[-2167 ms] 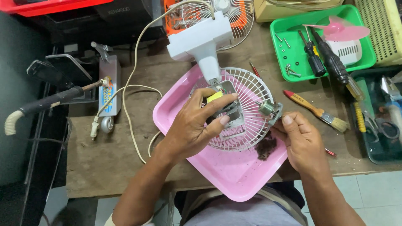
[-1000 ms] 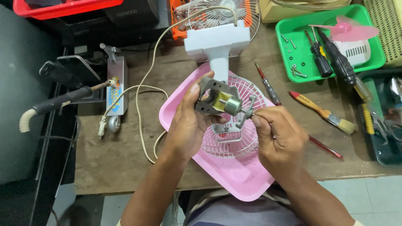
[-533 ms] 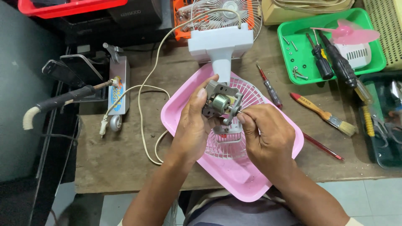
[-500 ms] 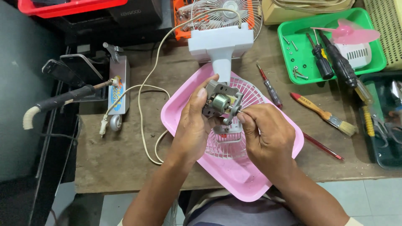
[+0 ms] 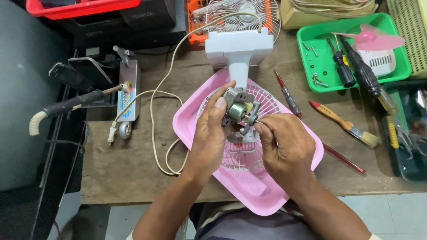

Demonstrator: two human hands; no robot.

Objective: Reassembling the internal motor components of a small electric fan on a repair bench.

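Observation:
My left hand (image 5: pixel 212 133) grips a small metal fan motor (image 5: pixel 239 111) and holds it up above a white fan grille (image 5: pixel 242 153). The grille lies in a pink tray (image 5: pixel 253 189). With my right hand (image 5: pixel 284 144) I pinch the thin shaft that sticks out of the motor's right side. The fan's white base and stand (image 5: pixel 239 51) rest just beyond the tray, with a cream cord (image 5: pixel 153 129) looping off to the left.
A green tray (image 5: pixel 356 82) at the back right holds screwdrivers, screws and a pink fan blade. A red-handled screwdriver (image 5: pixel 288 94), a paintbrush (image 5: pixel 344 124) and a thin red rod (image 5: pixel 342 158) lie right of the pink tray. A soldering iron (image 5: pixel 71 106) sits left.
The motor has been lifted off the grille and turned between both hands. My right hand moved from the tray's right side onto the motor's shaft.

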